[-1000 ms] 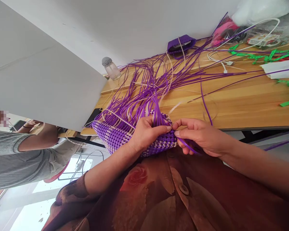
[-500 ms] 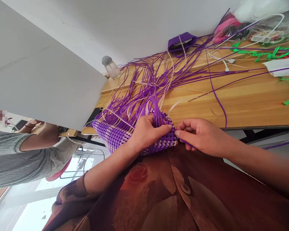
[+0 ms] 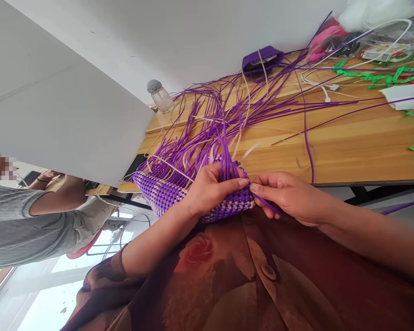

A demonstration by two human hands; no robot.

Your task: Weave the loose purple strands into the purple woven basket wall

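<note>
A purple and cream woven basket (image 3: 165, 196) rests tilted at the table's front edge, against my lap. Many loose purple and cream strands (image 3: 207, 138) fan out from its top over the table. My left hand (image 3: 215, 186) is closed on the basket's right end, its thumb pressing near the upper rim and its fingers partly hidden behind the bunched strands. Just right of the basket's corner, my right hand (image 3: 279, 195) pinches a purple strand (image 3: 267, 203) between thumb and fingers, close to the weave. The two thumbs are almost touching.
On the wooden table (image 3: 359, 151) are a small purple woven pouch (image 3: 250, 62), a grey-lidded bottle (image 3: 160, 95), a white cable (image 3: 327, 94), green strips (image 3: 393, 78) and plastic bags (image 3: 327, 41). At left sits another person in a grey shirt (image 3: 14, 220).
My right hand has shifted slightly, its fingers tucking lower, and more of the pinched purple strand shows below it. A long hanging strand on the right has swung left. My left hand stays put.
</note>
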